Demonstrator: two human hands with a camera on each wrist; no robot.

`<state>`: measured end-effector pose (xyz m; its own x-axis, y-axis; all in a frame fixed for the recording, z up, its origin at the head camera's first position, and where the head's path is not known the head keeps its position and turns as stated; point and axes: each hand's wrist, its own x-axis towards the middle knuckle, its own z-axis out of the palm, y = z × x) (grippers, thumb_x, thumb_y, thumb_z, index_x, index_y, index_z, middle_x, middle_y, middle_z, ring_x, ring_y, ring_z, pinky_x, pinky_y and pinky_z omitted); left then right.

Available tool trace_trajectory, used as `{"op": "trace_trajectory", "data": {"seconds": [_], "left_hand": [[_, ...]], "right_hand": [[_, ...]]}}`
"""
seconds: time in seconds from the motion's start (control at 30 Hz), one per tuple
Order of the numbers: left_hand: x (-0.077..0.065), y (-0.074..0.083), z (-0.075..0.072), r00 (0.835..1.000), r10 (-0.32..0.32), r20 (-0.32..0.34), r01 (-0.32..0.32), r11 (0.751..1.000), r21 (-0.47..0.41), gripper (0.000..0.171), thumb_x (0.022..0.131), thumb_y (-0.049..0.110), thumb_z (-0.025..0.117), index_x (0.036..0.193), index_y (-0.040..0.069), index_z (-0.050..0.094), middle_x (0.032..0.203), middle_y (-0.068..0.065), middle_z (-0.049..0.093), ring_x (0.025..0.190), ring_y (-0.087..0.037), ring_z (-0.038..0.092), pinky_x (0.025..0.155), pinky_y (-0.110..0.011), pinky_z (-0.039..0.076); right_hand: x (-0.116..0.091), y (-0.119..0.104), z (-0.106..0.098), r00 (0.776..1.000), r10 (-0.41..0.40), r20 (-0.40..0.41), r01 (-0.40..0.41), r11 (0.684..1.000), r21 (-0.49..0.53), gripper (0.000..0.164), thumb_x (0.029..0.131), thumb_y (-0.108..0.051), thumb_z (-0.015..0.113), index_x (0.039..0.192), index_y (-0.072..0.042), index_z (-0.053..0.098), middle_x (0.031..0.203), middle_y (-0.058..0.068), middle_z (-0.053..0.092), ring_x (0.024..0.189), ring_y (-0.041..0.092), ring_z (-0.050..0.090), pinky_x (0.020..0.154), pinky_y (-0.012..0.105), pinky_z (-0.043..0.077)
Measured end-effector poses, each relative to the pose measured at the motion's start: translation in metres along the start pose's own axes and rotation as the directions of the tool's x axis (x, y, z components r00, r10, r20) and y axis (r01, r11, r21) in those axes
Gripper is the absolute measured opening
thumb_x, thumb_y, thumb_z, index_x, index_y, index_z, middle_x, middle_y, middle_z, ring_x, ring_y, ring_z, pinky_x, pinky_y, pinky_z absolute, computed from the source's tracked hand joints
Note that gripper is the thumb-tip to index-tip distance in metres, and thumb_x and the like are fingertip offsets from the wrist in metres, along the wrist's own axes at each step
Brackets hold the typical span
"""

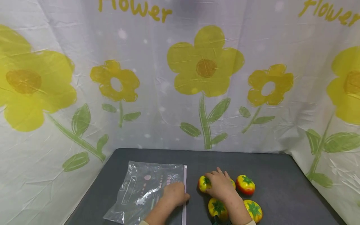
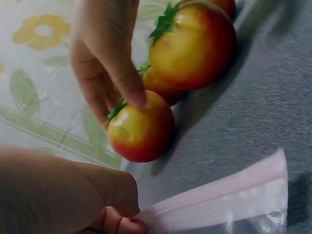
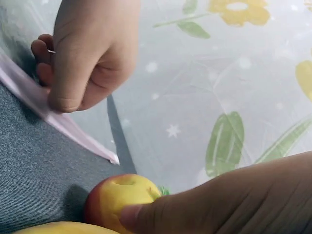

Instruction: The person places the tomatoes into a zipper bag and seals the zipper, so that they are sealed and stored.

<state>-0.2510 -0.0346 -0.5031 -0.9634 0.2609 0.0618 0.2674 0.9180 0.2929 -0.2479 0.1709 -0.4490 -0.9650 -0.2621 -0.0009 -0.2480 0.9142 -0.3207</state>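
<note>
A clear zip-top plastic bag [image 1: 137,184] lies flat on the left of the dark table, its pale pink zip strip [image 1: 184,215] facing right. My left hand [image 1: 175,194] pinches that strip between thumb and curled fingers, lifting the edge a little, as the right wrist view shows. My right hand [image 1: 222,185] reaches over the tomatoes and grips the back-left tomato [image 1: 203,185], yellow and red with a green leafy top. In the left wrist view, the thumb lies on the side of this tomato [image 2: 141,134], with the other fingers behind it.
More tomatoes sit close about my right hand: one at the back right [image 1: 245,185], one in front [image 1: 217,209], one at the front right [image 1: 254,211], and one mostly hidden behind the hand. A flower-printed curtain [image 1: 157,125] hangs around the grey-black table [image 1: 284,187].
</note>
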Motion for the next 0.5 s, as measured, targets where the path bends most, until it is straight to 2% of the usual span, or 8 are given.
{"op": "trace_trajectory", "data": {"seconds": [0.13,0.3,0.4,0.5], "left_hand": [[0.0,-0.004,-0.008,1.0,0.016,-0.018,-0.018,0.997,-0.08,0.025,0.074,0.025,0.071,0.063,0.012,0.054,0.062,-0.001,0.053,0.054,-0.019,0.048,0.054,-0.039,0.046],[-0.001,-0.012,-0.029,0.999,0.027,-0.033,-0.034,0.977,-0.212,0.033,0.072,0.018,0.065,0.053,0.02,0.038,0.049,0.01,0.032,0.046,-0.01,0.029,0.044,-0.029,0.023],[-0.003,-0.018,-0.046,0.998,0.059,-0.032,-0.066,0.956,-0.287,0.038,0.074,0.014,0.062,0.053,0.022,0.032,0.049,0.013,0.024,0.046,-0.007,0.021,0.045,-0.026,0.016],[-0.005,-0.023,-0.061,0.994,0.102,-0.025,-0.104,0.925,-0.365,0.039,0.077,0.009,0.06,0.055,0.021,0.03,0.052,0.013,0.022,0.048,-0.007,0.018,0.047,-0.025,0.016]], "right_hand": [[0.0,0.0,0.003,1.0,0.012,0.012,-0.012,1.0,-0.004,0.052,0.08,-0.019,0.087,0.128,-0.008,0.069,0.132,0.018,0.063,0.14,0.052,0.038,0.109,0.074,0.022],[0.001,0.001,0.006,1.0,0.006,-0.005,-0.006,1.0,-0.007,0.051,0.08,-0.019,0.087,0.127,-0.008,0.069,0.131,0.019,0.063,0.138,0.051,0.041,0.108,0.073,0.025],[0.002,0.003,0.008,1.0,-0.015,-0.026,0.015,1.0,-0.003,0.049,0.08,-0.016,0.087,0.124,-0.007,0.068,0.127,0.018,0.064,0.134,0.048,0.047,0.107,0.071,0.029],[0.003,0.004,0.009,0.999,-0.038,-0.039,0.038,0.999,-0.002,0.05,0.077,-0.016,0.088,0.122,-0.007,0.068,0.12,0.015,0.063,0.124,0.044,0.054,0.106,0.067,0.034]]}}
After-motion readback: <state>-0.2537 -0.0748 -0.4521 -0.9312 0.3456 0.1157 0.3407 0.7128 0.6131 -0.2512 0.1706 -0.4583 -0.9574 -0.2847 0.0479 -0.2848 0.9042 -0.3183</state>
